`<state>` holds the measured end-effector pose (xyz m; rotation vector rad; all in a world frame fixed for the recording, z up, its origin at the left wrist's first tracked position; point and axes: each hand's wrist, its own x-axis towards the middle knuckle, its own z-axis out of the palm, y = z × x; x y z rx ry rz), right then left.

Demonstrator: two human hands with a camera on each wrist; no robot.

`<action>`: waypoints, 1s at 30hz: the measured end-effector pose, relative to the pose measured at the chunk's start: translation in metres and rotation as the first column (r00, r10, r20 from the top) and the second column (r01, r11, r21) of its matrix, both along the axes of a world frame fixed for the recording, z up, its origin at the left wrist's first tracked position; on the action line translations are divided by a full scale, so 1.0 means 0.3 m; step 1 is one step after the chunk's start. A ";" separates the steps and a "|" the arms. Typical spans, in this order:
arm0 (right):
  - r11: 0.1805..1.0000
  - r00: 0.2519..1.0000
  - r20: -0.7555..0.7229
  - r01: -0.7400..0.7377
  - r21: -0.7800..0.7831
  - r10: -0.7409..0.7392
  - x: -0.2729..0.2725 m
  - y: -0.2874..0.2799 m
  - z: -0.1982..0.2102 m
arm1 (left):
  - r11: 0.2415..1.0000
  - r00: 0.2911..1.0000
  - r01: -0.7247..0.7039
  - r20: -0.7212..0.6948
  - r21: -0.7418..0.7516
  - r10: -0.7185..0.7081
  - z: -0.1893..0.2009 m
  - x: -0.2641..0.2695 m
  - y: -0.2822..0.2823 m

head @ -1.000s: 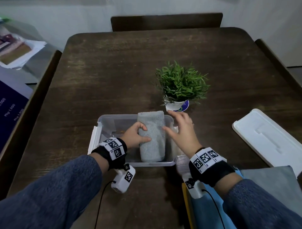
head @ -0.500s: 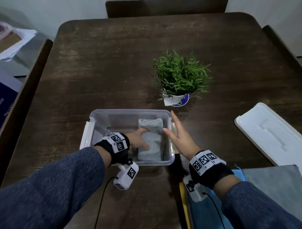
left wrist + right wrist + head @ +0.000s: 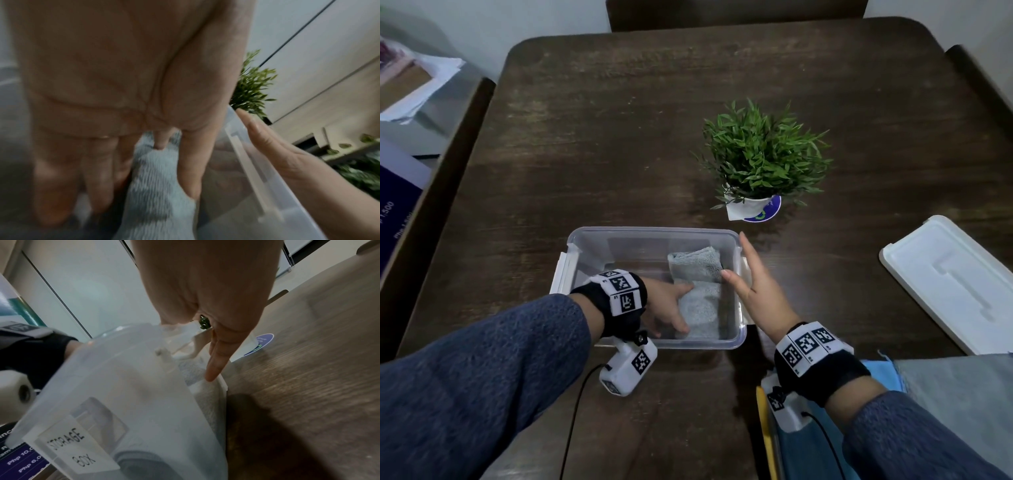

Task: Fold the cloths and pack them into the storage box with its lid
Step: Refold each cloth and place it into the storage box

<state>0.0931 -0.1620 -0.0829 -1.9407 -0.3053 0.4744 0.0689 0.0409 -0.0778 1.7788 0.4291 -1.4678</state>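
Left hand: my left hand (image 3: 666, 305) was down inside the storage box (image 3: 654, 234), fingers and thumb curled onto the folded grey towel (image 3: 700, 291); the left wrist view showed the thumb (image 3: 190, 164) pressed along one side of the terry cloth (image 3: 158, 194) and the other fingers on the opposite side.
Right hand: my right hand (image 3: 760, 291) stood flat with straight fingers against the right rim of the box, holding nothing; the right wrist view showed one fingertip (image 3: 212, 373) reaching down the outer wall by the side latch.
Grey towel: folded into a narrow bundle, it lay lengthwise in the right half of the box, close to the right wall.
Storage box: clear plastic, open-topped, near the front edge of the dark wooden table (image 3: 619, 137); a paper label (image 3: 69, 446) on its wall read "STORAGE BOX".
Lid: the white lid (image 3: 955, 277) lay flat on the table, well apart to the right of the box.
Other cloths: a blue cloth (image 3: 811, 442) and a grey cloth (image 3: 959, 397) lay at the front right corner, under my right forearm.
Potted plant: a small green plant (image 3: 762, 154) in a white pot stood just behind the box's right far corner.
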 end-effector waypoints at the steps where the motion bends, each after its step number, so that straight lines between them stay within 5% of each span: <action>1: 1.000 1.000 0.002 -0.001 -0.005 0.001 0.000 0.000 -0.003 | 1.000 1.000 -0.014 -0.011 -0.004 0.014 0.009 0.005 0.005; 4: 1.000 1.000 0.012 -0.004 -0.007 0.004 0.001 -0.005 -0.008 | 0.994 0.991 0.020 0.126 0.111 -0.034 0.089 0.035 0.024; 9: 1.000 1.000 0.004 -0.017 0.009 0.017 0.001 -0.006 -0.020 | 0.935 0.807 0.203 0.490 0.292 -0.329 0.228 0.094 0.040; 20: 0.999 0.999 0.009 -0.038 -0.014 0.038 -0.003 -0.018 -0.031 | 0.712 0.615 0.552 0.364 0.435 -0.699 0.094 0.108 -0.014; 30: 0.999 0.999 -0.027 -0.032 0.010 0.032 -0.005 -0.015 -0.032 | 0.727 0.577 0.627 0.461 0.280 -0.675 0.038 0.151 -0.030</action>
